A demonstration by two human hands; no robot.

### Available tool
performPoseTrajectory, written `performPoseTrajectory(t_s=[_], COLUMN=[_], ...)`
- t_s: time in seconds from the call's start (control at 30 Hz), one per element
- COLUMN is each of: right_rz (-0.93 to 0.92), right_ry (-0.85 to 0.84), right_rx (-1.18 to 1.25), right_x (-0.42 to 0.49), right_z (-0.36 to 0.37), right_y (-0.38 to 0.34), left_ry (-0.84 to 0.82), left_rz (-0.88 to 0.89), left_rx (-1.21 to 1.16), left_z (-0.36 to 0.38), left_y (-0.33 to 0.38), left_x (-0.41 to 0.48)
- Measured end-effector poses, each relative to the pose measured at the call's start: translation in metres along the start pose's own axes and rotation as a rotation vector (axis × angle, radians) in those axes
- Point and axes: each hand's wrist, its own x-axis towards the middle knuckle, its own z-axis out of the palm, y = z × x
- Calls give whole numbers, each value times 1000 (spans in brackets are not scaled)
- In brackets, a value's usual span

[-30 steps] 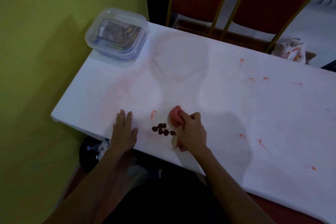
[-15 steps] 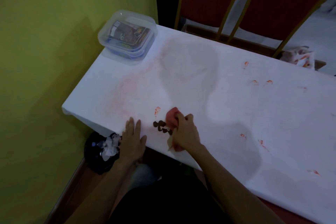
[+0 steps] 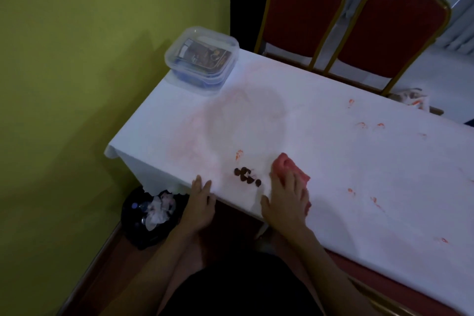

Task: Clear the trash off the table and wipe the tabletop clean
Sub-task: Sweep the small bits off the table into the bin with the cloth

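A pink cloth [image 3: 281, 163] lies on the white tabletop [image 3: 333, 161] near its front edge. My right hand [image 3: 285, 200] lies flat on top of it, fingers stretched out and pressing it down. Just left of the cloth sits a small cluster of dark brown crumbs [image 3: 246, 176], with an orange smear [image 3: 238, 154] above them. My left hand [image 3: 202, 199] rests at the table's front edge, left of the crumbs, fingers straight and holding nothing. Orange stains [image 3: 370, 125] dot the right half of the table.
A clear lidded container [image 3: 202, 59] stands at the far left corner. A black trash bin [image 3: 151, 215] with crumpled tissue is on the floor below the table's left end. Two red chairs [image 3: 384, 31] stand behind the table. A stained crumpled tissue [image 3: 413, 100] lies at the far edge.
My right hand has gone from gripping the cloth to lying flat on it, a little right of the crumbs. My left hand has slid back to the table's edge.
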Motion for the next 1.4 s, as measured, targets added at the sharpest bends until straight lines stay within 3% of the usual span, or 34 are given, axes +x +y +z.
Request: performPoseTrajectory(t_s=[0.27, 0.67, 0.83, 1.07, 1.2, 1.4], right_rz=[-355, -622, -569, -465, -362, -251], right_ry=[-258, -674, -756, -838, -790, -730], right_rx=[78, 37, 43, 9, 14, -1], right_x=[-56, -59, -39, 30, 79, 154], right_z=[44, 153, 190, 320, 399, 511], right_y=[-86, -210, -229, -213, -212, -205], left_ry=[-7, 271, 334, 307, 255, 368], left_rz=[-184, -533, -692, -955, -991, -995], left_rx=[-207, -483, -585, -751, -832, -944], left_z=[-25, -79, -77, -14, 38, 105], left_y=[-45, -145, -181, -281, -348, -444], left_x=[-65, -142, -140, -95, -45, 48])
